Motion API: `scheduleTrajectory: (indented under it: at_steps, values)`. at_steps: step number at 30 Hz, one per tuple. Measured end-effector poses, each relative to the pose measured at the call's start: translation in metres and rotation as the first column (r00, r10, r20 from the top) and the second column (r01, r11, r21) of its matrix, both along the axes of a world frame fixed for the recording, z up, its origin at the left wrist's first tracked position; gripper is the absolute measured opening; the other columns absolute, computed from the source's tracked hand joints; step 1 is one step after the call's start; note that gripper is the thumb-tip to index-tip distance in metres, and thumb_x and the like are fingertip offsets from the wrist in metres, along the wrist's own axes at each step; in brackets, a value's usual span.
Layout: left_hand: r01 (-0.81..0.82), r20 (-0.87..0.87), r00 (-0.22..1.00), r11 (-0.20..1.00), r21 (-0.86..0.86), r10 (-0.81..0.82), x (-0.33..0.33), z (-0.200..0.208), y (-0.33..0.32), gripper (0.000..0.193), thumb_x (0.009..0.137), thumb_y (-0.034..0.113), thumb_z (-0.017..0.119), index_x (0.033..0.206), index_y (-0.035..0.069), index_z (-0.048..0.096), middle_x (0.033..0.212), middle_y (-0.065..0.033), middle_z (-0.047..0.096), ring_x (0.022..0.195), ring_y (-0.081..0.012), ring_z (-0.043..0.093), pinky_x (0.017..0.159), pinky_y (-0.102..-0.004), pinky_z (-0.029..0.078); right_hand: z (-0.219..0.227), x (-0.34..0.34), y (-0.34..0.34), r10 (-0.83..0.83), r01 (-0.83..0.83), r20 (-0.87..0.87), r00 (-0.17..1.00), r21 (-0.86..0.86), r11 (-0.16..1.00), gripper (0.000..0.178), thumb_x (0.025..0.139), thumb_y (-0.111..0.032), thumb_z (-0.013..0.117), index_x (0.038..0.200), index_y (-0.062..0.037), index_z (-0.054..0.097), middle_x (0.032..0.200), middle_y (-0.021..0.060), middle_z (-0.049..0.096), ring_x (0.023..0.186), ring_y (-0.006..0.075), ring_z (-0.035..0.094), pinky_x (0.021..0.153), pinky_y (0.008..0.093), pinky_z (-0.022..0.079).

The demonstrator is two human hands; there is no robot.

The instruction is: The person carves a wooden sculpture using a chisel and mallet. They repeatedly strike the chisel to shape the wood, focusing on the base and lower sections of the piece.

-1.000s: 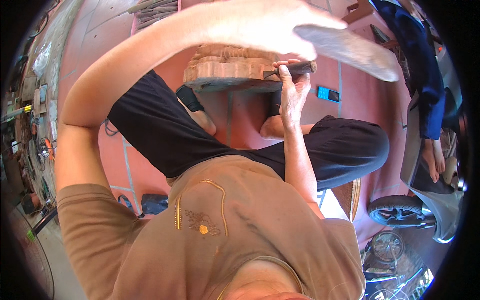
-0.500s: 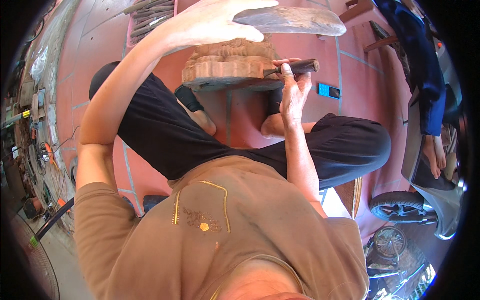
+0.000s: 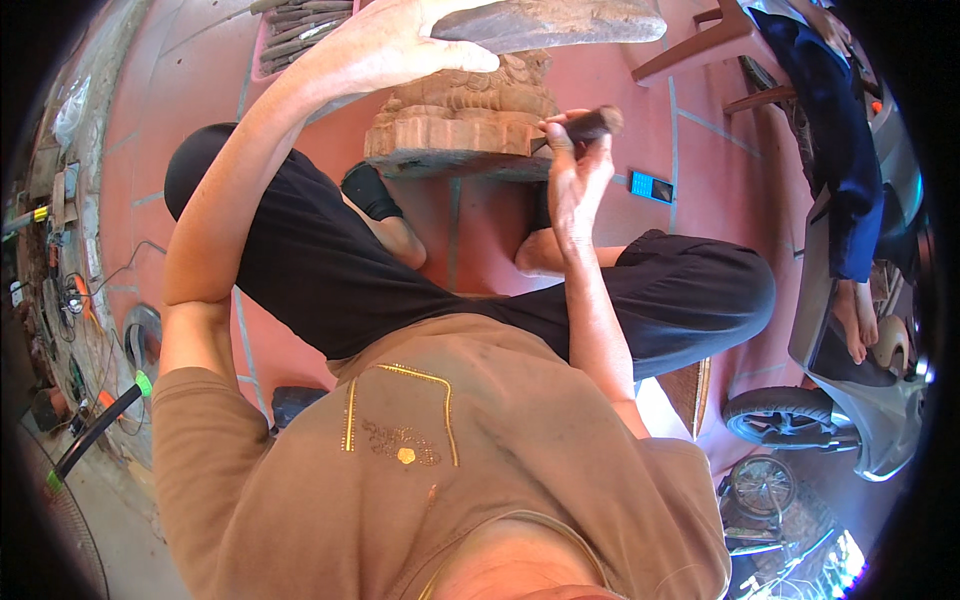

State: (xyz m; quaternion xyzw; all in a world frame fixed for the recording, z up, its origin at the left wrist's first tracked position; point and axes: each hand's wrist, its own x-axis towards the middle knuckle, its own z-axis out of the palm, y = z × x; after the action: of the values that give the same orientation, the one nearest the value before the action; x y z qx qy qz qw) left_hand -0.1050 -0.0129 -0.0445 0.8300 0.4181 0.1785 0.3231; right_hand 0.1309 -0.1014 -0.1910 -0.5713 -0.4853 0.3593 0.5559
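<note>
A carved block of reddish-brown wood [image 3: 460,130] stands on the floor between my feet. My right hand [image 3: 578,190] pinches a chisel [image 3: 595,124] by its dark round handle. The chisel's blade end is against the right side of the block's lower edge, its tip partly hidden by my fingers. Up at the top of the view, my left hand [image 3: 400,50] is closed on a long, worn wooden mallet [image 3: 565,25], which reaches rightward above the block. Part of that hand is cut off by the frame edge.
A pink tray [image 3: 262,62] of several chisels lies at the far left. On the tiles to the right is a blue mobile phone [image 3: 652,186]. Beyond it are a brown plastic chair [image 3: 690,50], another person's legs [image 3: 850,200] and a motorbike wheel [image 3: 780,415]. A fan [image 3: 65,530] stands at lower left.
My left hand and the mallet have shifted left and up. The chisel's handle end has risen and swung slightly left, while its blade stays by the block's edge.
</note>
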Motion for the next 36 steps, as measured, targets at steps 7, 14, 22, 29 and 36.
scheduleTrajectory:
  at_steps: [7, 14, 22, 29, 36]
  values:
    - [0.024, -0.008, 1.0, 0.999, 0.049, -0.024, 0.006, -0.001, 0.006, 0.075, 0.093, 0.033, 0.075, 0.155, 0.006, 0.044, 0.135, -0.0247, 0.065, 0.122, -0.0364, 0.066, 0.104, -0.0412, 0.049, 0.002, -0.014, 0.001, 0.005, -0.055, 0.406, 0.914, 0.112, 0.992, 0.026, 0.095, -0.005, 0.071, 0.118, -0.006, 0.058, 0.094, 0.0121, 0.072, 0.083, 0.0202, 0.071, 0.078, 0.0355, 0.056]
    - [0.002, -0.014, 1.0, 1.0, -0.002, -0.002, 0.008, -0.001, 0.007, 0.075, 0.092, 0.033, 0.075, 0.155, 0.005, 0.043, 0.134, -0.0239, 0.066, 0.123, -0.0345, 0.066, 0.105, -0.04, 0.048, 0.002, 0.0, 0.007, -0.004, 0.004, 0.025, 1.0, -0.001, 1.0, 0.027, 0.1, -0.008, 0.068, 0.123, -0.0024, 0.055, 0.103, 0.0084, 0.073, 0.097, 0.0192, 0.071, 0.086, 0.035, 0.057]
    - [-0.004, 0.007, 1.0, 1.0, 0.011, 0.004, 0.001, -0.008, 0.013, 0.075, 0.092, 0.034, 0.075, 0.154, 0.005, 0.044, 0.132, -0.0236, 0.067, 0.121, -0.033, 0.067, 0.104, -0.0397, 0.049, -0.025, 0.033, 0.001, -0.102, 0.04, -0.532, 0.84, -0.125, 0.991, 0.03, 0.102, -0.014, 0.066, 0.125, -0.0016, 0.053, 0.114, 0.0208, 0.07, 0.103, 0.0346, 0.073, 0.082, 0.0424, 0.064]
    - [-0.004, -0.014, 1.0, 0.999, 0.036, 0.004, 0.004, -0.004, 0.009, 0.075, 0.092, 0.034, 0.075, 0.154, 0.006, 0.044, 0.13, -0.0232, 0.068, 0.121, -0.0327, 0.067, 0.104, -0.0394, 0.049, -0.034, 0.046, 0.001, -0.16, 0.002, -0.644, 0.748, -0.238, 0.971, 0.03, 0.102, -0.014, 0.066, 0.126, -0.0028, 0.051, 0.118, 0.0238, 0.069, 0.107, 0.0391, 0.071, 0.085, 0.0461, 0.065]
    - [-0.037, -0.053, 0.998, 0.999, -0.024, 0.036, 0.006, -0.001, 0.006, 0.075, 0.092, 0.035, 0.075, 0.154, 0.007, 0.044, 0.13, -0.023, 0.068, 0.12, -0.0335, 0.068, 0.103, -0.0395, 0.049, -0.03, 0.033, -0.009, -0.216, 0.08, -0.653, 0.726, -0.232, 0.969, 0.036, 0.102, -0.012, 0.065, 0.129, -0.0013, 0.044, 0.115, 0.0223, 0.068, 0.105, 0.0364, 0.072, 0.089, 0.0466, 0.063]
